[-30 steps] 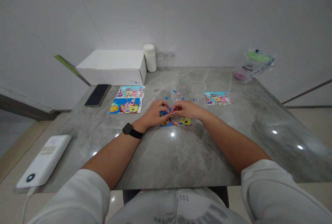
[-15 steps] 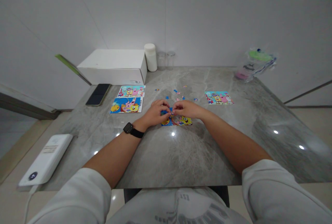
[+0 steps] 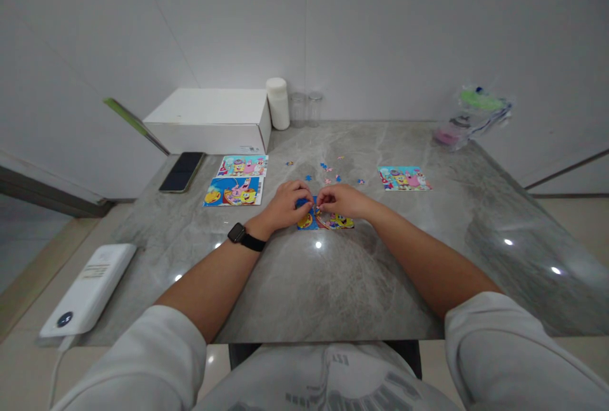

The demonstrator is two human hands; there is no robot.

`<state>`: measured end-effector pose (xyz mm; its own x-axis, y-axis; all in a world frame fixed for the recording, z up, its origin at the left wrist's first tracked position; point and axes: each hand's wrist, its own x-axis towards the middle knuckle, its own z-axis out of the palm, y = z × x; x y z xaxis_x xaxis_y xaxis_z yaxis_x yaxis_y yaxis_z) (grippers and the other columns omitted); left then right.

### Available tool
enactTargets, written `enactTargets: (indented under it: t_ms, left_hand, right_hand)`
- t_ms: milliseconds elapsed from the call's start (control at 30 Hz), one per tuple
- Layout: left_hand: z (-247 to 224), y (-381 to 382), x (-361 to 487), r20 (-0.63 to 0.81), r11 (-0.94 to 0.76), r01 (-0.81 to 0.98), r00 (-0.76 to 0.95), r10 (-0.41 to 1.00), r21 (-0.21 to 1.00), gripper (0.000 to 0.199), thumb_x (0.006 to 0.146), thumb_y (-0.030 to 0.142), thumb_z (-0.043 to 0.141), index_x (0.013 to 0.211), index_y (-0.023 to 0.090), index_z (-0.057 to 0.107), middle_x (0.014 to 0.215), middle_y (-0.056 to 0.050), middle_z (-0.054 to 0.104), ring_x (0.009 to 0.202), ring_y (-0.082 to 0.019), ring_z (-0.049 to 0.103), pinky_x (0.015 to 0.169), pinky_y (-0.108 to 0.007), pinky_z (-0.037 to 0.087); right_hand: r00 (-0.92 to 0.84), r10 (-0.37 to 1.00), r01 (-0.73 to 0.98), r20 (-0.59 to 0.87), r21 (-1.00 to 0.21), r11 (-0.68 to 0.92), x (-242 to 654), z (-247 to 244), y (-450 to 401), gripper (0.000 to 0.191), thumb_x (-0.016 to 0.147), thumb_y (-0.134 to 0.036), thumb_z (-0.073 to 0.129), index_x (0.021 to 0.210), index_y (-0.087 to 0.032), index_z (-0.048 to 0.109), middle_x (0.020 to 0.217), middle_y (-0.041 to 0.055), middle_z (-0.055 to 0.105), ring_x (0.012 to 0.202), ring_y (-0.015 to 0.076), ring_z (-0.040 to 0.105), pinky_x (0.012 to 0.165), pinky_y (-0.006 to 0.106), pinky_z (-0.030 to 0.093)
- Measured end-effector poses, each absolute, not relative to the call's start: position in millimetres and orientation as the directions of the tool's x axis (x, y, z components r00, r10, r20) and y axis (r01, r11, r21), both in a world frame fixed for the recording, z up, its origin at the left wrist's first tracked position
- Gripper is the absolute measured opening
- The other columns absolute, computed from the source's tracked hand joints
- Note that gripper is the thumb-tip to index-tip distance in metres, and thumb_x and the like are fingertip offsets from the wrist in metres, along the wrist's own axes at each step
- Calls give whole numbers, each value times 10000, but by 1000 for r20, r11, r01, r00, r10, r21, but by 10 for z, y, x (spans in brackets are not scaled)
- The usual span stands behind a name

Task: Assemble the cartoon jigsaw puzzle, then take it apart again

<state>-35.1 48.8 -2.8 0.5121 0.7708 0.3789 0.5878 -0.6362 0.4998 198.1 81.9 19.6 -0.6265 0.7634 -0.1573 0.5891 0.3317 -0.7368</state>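
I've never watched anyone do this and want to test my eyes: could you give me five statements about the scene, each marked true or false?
1. The left hand and right hand are both at the puzzle. True.
2. The watch is on the right wrist. False: it is on the left wrist.
3. Two glasses stand beside the bottle. True.
4. The phone lies on the box. False: it lies on the table.
5. Loose pieces lie beyond the puzzle. True.
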Motion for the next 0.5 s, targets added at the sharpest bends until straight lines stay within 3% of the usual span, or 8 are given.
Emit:
enactTargets:
  t_ms: [500]
  left_hand:
    - [-55, 490, -365, 349, -637, 619, 534, 771, 459, 148, 917, 304, 634, 974, 244, 757, 1111, -60, 671, 1072, -245, 614, 1015, -450, 463]
  right_hand:
    - [-631, 768, 658, -111, -601, 453, 1904, 250, 739, 124, 889, -163, 689, 951, -209, 786, 863, 6, 771, 767, 137, 657, 724, 240, 430]
